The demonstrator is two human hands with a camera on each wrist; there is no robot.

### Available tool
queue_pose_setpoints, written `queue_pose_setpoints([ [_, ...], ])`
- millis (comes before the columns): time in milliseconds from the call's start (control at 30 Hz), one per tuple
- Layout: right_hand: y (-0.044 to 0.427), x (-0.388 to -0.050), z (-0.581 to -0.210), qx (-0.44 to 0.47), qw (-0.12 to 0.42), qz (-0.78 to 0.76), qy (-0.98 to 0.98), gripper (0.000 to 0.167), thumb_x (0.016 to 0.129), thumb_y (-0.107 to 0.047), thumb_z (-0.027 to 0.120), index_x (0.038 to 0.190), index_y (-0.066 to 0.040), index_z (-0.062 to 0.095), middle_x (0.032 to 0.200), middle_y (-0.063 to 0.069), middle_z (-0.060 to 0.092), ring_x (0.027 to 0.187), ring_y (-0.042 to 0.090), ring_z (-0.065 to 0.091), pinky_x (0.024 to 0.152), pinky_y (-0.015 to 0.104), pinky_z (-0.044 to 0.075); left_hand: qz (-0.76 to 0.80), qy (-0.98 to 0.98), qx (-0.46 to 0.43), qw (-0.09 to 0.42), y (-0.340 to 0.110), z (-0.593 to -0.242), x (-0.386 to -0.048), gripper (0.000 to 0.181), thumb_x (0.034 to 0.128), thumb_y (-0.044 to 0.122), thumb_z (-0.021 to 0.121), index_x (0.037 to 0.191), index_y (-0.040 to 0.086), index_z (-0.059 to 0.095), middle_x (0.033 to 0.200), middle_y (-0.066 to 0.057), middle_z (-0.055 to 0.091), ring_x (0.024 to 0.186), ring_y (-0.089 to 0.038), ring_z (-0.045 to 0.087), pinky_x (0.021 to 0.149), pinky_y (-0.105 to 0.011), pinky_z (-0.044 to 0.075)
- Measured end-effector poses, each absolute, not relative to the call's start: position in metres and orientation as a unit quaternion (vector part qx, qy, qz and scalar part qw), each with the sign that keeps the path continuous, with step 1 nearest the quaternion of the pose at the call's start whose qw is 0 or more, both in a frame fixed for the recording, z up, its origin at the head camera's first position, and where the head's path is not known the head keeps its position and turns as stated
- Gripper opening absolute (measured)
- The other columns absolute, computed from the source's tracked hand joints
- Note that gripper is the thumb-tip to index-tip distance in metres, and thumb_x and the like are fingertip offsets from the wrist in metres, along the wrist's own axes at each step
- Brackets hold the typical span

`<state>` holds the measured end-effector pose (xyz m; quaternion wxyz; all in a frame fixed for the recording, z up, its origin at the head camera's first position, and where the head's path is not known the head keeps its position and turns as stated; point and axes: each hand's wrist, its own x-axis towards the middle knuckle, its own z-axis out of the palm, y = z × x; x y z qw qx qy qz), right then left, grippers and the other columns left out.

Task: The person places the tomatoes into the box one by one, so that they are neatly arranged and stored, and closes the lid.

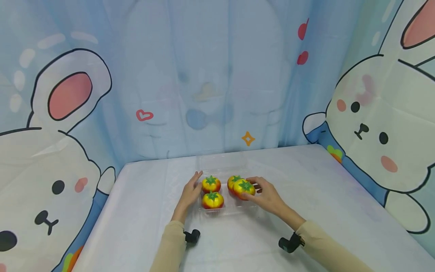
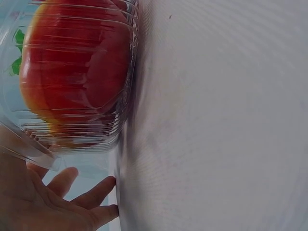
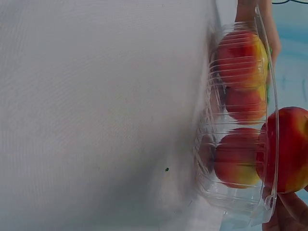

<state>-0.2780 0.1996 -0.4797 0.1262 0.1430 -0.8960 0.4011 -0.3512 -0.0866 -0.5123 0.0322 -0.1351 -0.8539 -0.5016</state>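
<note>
Over a clear box (image 1: 234, 209), right hand (image 1: 268, 197) grips a green-topped yellow-red fruit (image 1: 243, 187); left hand (image 1: 189, 193) outspread.

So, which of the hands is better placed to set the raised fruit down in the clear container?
Right, I think: the right hand grips the raised fruit over the clear container, while the left hand is at its left side, gripping no fruit.

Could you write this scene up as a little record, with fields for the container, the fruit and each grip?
Container: clear plastic tray, on white cloth
Inside: three red-and-yellow tomato-like fruits with green tops
Left grip: fingers extended beside the tray; contact unclear
Right grip: holds a fourth tomato-like fruit near the tray's rim
Backdrop: blue curtain with cartoon rabbits
</note>
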Motion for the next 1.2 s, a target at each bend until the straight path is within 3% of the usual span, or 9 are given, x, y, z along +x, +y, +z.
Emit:
queue_pose_setpoints([
  [767,0.1944,-0.2742,-0.4860,0.152,0.104,0.355,-0.916,0.053,0.081,-0.033,0.080,0.123,-0.004,0.065,0.122,0.014,0.066,0.101,0.032,0.063,0.087,0.051,0.056,-0.505,-0.852,-0.134,0.033,-0.0864,-0.5147,-0.3514,0.049,0.1003,0.012,0.045,0.149,0.008,0.043,0.158,-0.018,0.030,0.145,-0.036,0.028,0.117,-0.049,0.026],
  [1200,0.1915,-0.2770,-0.4814,0.170,0.070,0.321,-0.929,0.053,0.083,-0.034,0.078,0.123,-0.004,0.064,0.118,0.011,0.067,0.100,0.027,0.064,0.087,0.047,0.055,-0.503,-0.854,-0.128,0.031,-0.0858,-0.5138,-0.3513,0.049,0.1007,0.012,0.044,0.149,0.009,0.043,0.158,-0.018,0.029,0.145,-0.036,0.027,0.117,-0.050,0.026],
])
